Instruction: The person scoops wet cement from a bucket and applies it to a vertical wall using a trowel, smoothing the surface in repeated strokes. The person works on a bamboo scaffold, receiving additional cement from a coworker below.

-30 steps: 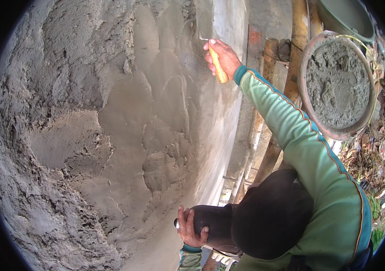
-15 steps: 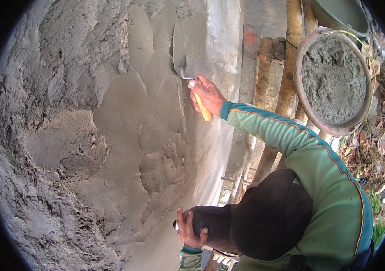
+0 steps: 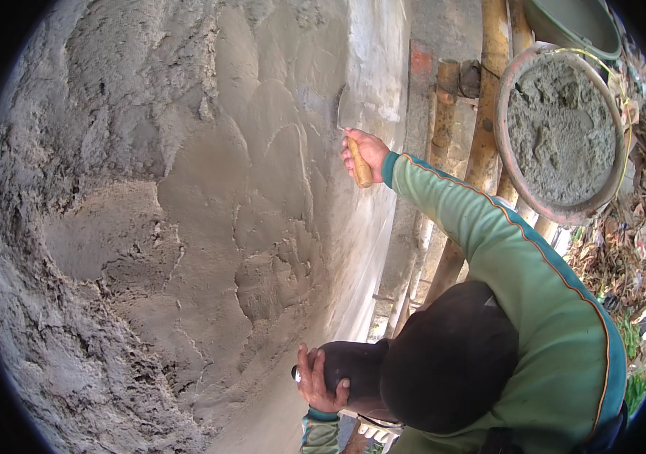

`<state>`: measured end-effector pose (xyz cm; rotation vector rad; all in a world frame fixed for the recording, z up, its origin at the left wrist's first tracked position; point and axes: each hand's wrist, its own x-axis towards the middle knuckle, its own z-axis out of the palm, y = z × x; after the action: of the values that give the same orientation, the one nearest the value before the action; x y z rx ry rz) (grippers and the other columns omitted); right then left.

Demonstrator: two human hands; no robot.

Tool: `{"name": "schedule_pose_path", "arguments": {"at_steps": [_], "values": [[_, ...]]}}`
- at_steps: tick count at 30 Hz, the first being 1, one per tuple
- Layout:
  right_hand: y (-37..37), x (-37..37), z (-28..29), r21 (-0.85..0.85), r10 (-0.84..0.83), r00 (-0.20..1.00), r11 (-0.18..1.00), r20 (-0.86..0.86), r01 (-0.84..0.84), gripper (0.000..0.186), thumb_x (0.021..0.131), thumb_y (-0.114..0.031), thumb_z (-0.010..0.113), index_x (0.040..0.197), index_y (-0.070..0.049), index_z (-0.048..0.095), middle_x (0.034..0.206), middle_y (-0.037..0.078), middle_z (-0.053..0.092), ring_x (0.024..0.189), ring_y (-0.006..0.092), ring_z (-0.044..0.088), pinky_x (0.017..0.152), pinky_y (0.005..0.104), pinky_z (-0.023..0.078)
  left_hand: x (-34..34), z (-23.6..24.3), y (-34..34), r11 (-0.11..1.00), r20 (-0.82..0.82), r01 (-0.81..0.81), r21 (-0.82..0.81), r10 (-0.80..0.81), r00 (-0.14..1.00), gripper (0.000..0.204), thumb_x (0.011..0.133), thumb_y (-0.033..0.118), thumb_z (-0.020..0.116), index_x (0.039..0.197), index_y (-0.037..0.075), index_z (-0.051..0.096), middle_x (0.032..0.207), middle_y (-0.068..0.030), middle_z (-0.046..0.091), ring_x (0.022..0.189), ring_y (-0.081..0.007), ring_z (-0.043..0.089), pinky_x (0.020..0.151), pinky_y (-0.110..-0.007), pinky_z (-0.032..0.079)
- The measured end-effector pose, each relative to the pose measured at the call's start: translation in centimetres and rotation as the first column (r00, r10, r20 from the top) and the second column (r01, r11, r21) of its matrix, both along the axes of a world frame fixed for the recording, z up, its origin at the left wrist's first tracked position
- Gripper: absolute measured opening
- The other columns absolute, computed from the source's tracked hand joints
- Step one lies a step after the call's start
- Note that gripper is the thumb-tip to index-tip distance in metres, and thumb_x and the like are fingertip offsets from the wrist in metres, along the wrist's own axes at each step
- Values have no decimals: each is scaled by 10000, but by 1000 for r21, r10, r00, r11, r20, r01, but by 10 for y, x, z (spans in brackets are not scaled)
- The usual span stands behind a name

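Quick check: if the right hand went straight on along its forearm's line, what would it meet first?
Most likely the smoothed gray mortar, just past the right hand; any gap between them is hard to judge from this view.

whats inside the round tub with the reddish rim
The round tub holds a lumpy grey mortar-like mix. It covers the bottom, so nothing beneath can be seen.

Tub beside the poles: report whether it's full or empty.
Not empty: the tub holds lumpy grey mortar spread from wall to wall. Whether it is full, I cannot tell; the depth does not show.
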<state>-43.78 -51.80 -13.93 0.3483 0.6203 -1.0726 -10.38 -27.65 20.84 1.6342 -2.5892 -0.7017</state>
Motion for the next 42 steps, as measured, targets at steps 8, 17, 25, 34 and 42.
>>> {"name": "schedule_pose_path", "arguments": {"at_steps": [8, 17, 25, 34, 42], "values": [[16, 4, 138, -230, -33, 988, 973, -149, -3, 385, 1043, -528, 609, 1033, -164, 484, 793, 24, 530, 575, 173, 546, 522, 398, 500, -7, -5, -18, 997, -26, 75, 8, -75, 997, 735, 902, 470, 692, 1430, -35, 615, 1553, -363, 463, 1177, -473, 682, 980, -526, 563], [61, 31, 127, -330, -131, 946, 944, -295, 27, 369, 1087, -497, 542, 1043, -135, 489, 761, 47, 542, 557, 182, 570, 519, 365, 503, -9, -13, -28, 996, -74, 89, 26, -87, 993, 811, 932, 585, 661, 1438, -47, 613, 1578, -345, 455, 1188, -454, 674, 1030, -508, 542], [18, -24, 13, -1, 9, 1000, 1000, 4, -9, 378, 1048, -568, 553, 962, -200, 565, 747, -22, 521, 579, 142, 499, 552, 352, 435, 6, -4, 2, 999, -32, 40, -17, -40, 999, 785, 932, 558, 654, 1419, -56, 622, 1562, -352, 471, 1169, -457, 679, 1018, -511, 546], [96, -17, 112, -298, 126, 986, 942, -105, -153, 435, 1112, -558, 419, 1034, -154, 560, 717, 30, 533, 502, 174, 533, 507, 364, 489, 2, -1, 3, 999, -60, 39, -22, -40, 997, 751, 921, 496, 681, 1422, -59, 617, 1563, -355, 468, 1187, -461, 671, 1023, -508, 543], [213, -155, 253, -154, 15, 516, 947, -856, -283, 256, 1118, -306, 530, 1143, -52, 557, 732, 32, 604, 607, 140, 625, 574, 299, 514, -10, -11, -23, 994, -120, 108, 11, -106, 987, 747, 907, 466, 701, 1460, -25, 592, 1585, -338, 446, 1210, -483, 655, 1030, -520, 536]]}}
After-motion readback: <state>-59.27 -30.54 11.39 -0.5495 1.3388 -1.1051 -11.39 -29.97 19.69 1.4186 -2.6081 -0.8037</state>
